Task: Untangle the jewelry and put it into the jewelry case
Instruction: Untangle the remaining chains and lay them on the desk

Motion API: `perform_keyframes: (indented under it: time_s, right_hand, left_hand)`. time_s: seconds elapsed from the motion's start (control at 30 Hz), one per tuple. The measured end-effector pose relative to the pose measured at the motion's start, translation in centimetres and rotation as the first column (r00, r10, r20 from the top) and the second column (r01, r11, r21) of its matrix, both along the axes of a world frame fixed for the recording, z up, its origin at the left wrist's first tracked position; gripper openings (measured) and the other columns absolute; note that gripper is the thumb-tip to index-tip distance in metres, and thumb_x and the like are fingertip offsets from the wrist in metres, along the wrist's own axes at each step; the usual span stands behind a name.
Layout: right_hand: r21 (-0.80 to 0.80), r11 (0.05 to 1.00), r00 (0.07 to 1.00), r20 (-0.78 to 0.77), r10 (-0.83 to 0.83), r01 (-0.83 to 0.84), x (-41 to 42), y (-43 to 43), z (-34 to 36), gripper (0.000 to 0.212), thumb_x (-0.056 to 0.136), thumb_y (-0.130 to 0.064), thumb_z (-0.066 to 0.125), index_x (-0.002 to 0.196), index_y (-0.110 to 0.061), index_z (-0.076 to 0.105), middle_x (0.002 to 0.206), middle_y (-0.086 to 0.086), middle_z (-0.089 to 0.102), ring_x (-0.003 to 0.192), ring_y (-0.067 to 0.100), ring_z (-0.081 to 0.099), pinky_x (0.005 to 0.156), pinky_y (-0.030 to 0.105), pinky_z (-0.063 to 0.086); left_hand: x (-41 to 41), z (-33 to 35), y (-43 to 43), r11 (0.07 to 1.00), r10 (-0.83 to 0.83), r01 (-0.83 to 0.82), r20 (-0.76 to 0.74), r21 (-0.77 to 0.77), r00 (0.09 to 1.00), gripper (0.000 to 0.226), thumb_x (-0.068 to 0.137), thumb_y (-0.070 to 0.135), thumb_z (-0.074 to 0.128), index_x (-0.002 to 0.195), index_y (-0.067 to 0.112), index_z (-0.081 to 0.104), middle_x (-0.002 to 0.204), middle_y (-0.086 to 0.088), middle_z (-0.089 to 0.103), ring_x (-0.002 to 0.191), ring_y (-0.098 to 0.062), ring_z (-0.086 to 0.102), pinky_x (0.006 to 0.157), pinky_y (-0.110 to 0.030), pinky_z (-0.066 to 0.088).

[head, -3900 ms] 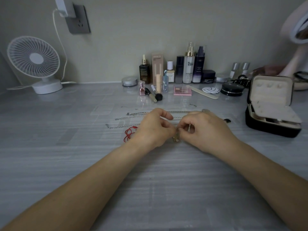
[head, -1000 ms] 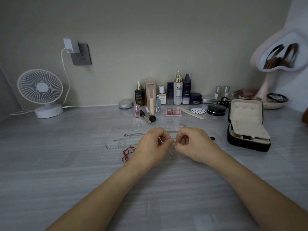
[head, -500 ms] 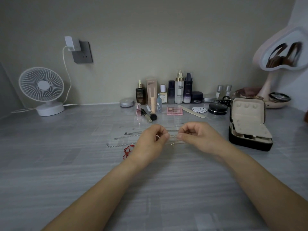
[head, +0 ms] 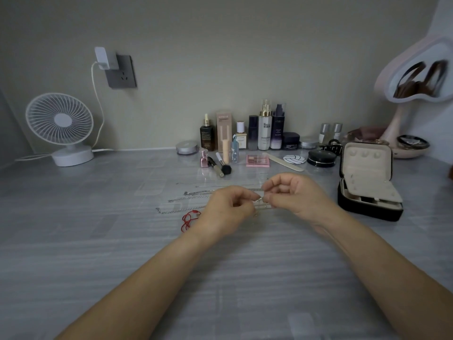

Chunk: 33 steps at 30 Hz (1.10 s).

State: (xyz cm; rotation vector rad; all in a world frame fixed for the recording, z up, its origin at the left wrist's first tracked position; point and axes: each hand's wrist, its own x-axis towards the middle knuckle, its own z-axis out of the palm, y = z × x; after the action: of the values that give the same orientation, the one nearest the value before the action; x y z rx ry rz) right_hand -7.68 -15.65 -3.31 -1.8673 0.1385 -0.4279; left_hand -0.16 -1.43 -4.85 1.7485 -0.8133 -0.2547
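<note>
My left hand point(head: 229, 210) and my right hand point(head: 295, 194) meet at the table's middle, both pinching a thin silver chain point(head: 259, 200) between their fingertips, just above the surface. Several more silver chains point(head: 190, 198) lie stretched out to the left of my left hand. A red cord point(head: 188, 219) lies curled beside my left wrist. The black jewelry case point(head: 367, 204) stands open to the right, its beige lid upright and its beige tray showing.
Cosmetic bottles point(head: 266, 126), a brush point(head: 221, 165), a pink palette point(head: 257, 160) and a nail file point(head: 285, 161) line the back of the table. A white fan point(head: 60, 128) stands back left, its cable plugged into the wall. A pink mirror point(head: 414, 77) stands back right.
The view has tilted up from the hands since the oldest frame. My hands stay together on the chain; my right hand has shifted slightly up and right over the last second.
</note>
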Motion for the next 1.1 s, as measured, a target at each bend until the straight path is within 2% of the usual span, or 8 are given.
perform_keyframes:
  time_s: [0.07,0.2,0.3,0.4,0.57,0.8,1.0,1.1]
  right_hand:
    - [0.001,1.0,1.0,0.005,0.003,-0.003,0.0,-0.1,0.0,0.02,0.079,0.005,0.064,0.082,-0.015,0.062,0.07,0.002,0.059,0.062,0.007,0.055,0.061,0.011,0.047]
    - [-0.058,0.998,0.999,-0.029,0.018,-0.02,0.2,-0.2,-0.2,0.025,0.081,0.004,0.063,0.085,-0.02,0.065,0.072,-0.002,0.06,0.063,0.005,0.055,0.061,0.009,0.046]
    - [-0.221,0.975,0.999,-0.046,0.004,-0.014,0.3,0.1,-0.6,0.024,0.084,-0.002,0.062,0.083,-0.025,0.066,0.073,-0.001,0.059,0.063,0.009,0.05,0.056,0.012,0.041]
    - [-0.311,0.95,0.999,-0.02,-0.04,0.032,0.4,0.0,-0.7,0.02,0.084,-0.01,0.065,0.078,-0.029,0.066,0.077,-0.001,0.066,0.068,0.008,0.056,0.061,0.015,0.045]
    - [-0.333,0.937,0.994,0.02,-0.11,0.11,0.6,-0.4,-0.7,0.01,0.082,-0.016,0.068,0.076,-0.024,0.067,0.078,-0.004,0.068,0.074,0.009,0.06,0.073,0.022,0.048]
    - [-0.355,0.916,0.982,0.057,-0.18,0.188,0.8,-0.8,-0.8,0.008,0.084,-0.019,0.066,0.076,-0.02,0.068,0.069,-0.014,0.062,0.065,0.001,0.053,0.064,0.013,0.041]
    - [-0.394,0.897,0.98,0.066,-0.187,0.198,0.9,-0.9,-1.0,0.014,0.085,-0.02,0.064,0.072,-0.023,0.064,0.07,-0.005,0.062,0.069,0.011,0.054,0.07,0.027,0.044]
    - [-0.39,0.901,0.982,0.088,-0.169,0.19,0.9,-0.9,-1.1,0.02,0.087,-0.02,0.062,0.068,-0.026,0.06,0.065,-0.008,0.058,0.063,0.006,0.05,0.063,0.017,0.042]
  left_hand:
    - [0.0,0.1,-0.1,1.0,0.018,-0.018,-0.026,0.007,1.0,0.02,0.087,0.002,0.053,0.085,0.016,0.067,0.063,0.008,0.057,0.045,0.002,0.045,0.044,-0.01,0.035]
    - [0.4,0.4,0.0,0.999,0.034,-0.036,-0.185,-0.009,0.982,0.027,0.089,0.004,0.049,0.075,0.018,0.067,0.057,0.008,0.052,0.05,-0.003,0.045,0.045,-0.016,0.033]
    - [0.5,0.5,-0.1,0.995,0.015,-0.048,-0.347,-0.087,0.938,0.026,0.091,0.002,0.046,0.079,0.017,0.063,0.063,0.002,0.052,0.05,-0.007,0.045,0.047,-0.022,0.031]
    - [0.6,0.6,0.0,0.991,-0.011,-0.048,-0.428,-0.128,0.904,0.021,0.092,0.001,0.045,0.086,0.016,0.058,0.065,0.001,0.052,0.05,-0.008,0.045,0.049,-0.024,0.029]
    - [1.0,0.3,0.4,0.995,0.005,-0.044,-0.377,-0.095,0.926,0.009,0.092,0.01,0.052,0.091,0.017,0.058,0.061,0.007,0.058,0.058,-0.009,0.046,0.051,-0.022,0.031]
    - [1.5,0.2,0.6,0.989,0.102,-0.131,-0.344,-0.062,0.933,0.002,0.089,0.015,0.061,0.09,0.014,0.059,0.067,0.005,0.064,0.053,-0.006,0.046,0.042,-0.018,0.032]
    - [1.5,0.4,0.6,0.984,0.144,-0.168,-0.314,-0.052,0.939,0.002,0.088,0.014,0.062,0.088,0.014,0.06,0.069,0.003,0.066,0.047,-0.002,0.046,0.041,-0.017,0.033]
    - [1.3,0.5,0.6,0.99,0.121,-0.138,-0.298,-0.036,0.947,0.009,0.092,0.011,0.054,0.089,0.016,0.062,0.07,0.003,0.061,0.053,-0.006,0.045,0.045,-0.019,0.032]
